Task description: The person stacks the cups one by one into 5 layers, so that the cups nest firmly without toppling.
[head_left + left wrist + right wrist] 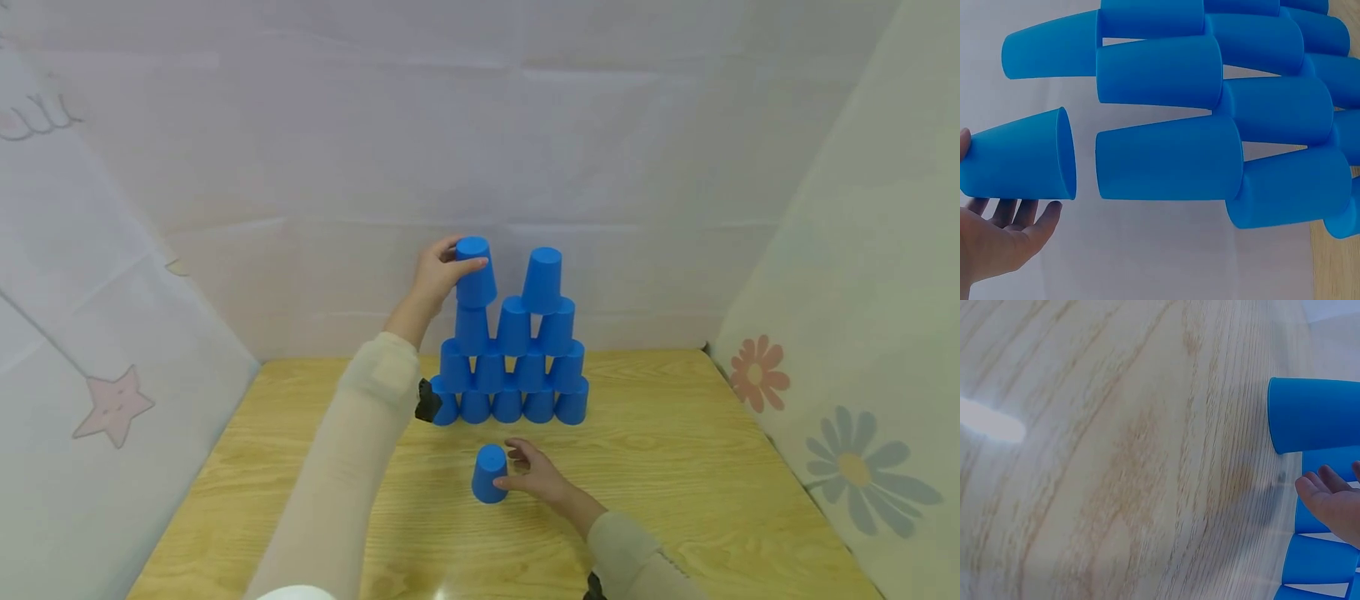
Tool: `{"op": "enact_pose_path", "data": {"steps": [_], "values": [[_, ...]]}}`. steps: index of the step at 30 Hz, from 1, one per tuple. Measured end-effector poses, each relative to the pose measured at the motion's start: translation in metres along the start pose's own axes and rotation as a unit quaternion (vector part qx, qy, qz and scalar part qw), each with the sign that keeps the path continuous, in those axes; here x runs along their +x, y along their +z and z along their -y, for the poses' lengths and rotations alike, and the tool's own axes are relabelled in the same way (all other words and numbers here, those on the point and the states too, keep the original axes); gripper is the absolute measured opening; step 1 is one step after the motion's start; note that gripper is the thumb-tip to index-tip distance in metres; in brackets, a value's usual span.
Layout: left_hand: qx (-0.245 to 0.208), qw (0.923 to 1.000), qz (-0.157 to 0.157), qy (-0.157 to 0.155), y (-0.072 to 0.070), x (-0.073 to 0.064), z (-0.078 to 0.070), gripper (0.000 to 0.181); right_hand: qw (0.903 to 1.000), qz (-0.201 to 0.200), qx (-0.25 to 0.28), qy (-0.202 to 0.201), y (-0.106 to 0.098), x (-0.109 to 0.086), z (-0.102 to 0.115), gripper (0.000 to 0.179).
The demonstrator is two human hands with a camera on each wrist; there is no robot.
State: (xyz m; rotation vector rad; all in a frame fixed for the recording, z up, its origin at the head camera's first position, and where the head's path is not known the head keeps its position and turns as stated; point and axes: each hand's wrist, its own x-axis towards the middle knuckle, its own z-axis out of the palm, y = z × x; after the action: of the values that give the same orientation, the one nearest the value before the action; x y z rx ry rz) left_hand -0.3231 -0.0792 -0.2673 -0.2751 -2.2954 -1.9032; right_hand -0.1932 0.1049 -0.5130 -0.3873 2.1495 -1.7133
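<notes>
My left hand (441, 271) grips an upside-down blue cup (474, 279) at the upper left of a cup pyramid (491, 371). In the left wrist view, a gap separates the rim of this held cup (1022, 156) from the base of the cup below (1169, 159). Another top cup (543, 279) stands on the right side of the third row. Near the table's middle, a single inverted cup (490, 475) stands in front of the pyramid. Beside it is my right hand (542, 477), fingers extended, thumb over its right edge; whether they touch I cannot tell.
The pyramid's lower rows hold several inverted blue cups. Under everything lies a wood-grain table (660, 450). A pale cloth wall (600, 150) rises behind it, with printed cloth (847, 333) at the right side. A dark wrist strap piece (428, 402) sits by the left sleeve.
</notes>
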Motion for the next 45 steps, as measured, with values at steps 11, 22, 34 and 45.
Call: {"op": "enact_pose_path", "data": {"steps": [11,22,34,45], "values": [[-0.004,0.9999,-0.012,-0.008,0.011,0.003,0.003,0.055,0.9998,-0.009,0.014,0.006,0.005,0.004,-0.003,0.075],[0.011,0.9994,-0.017,-0.028,0.021,0.004,0.006,0.057,0.9997,-0.009,0.023,0.0,0.011,0.007,-0.004,0.073],[-0.004,0.9996,-0.018,-0.019,0.029,0.009,0.018,0.057,0.9997,-0.017,0.013,-0.008,0.019,0.006,0.003,0.064],[0.008,0.9999,-0.005,-0.009,0.028,0.002,0.017,0.06,0.9989,-0.037,-0.005,-0.027,0.026,0.007,0.0,0.054]]}}
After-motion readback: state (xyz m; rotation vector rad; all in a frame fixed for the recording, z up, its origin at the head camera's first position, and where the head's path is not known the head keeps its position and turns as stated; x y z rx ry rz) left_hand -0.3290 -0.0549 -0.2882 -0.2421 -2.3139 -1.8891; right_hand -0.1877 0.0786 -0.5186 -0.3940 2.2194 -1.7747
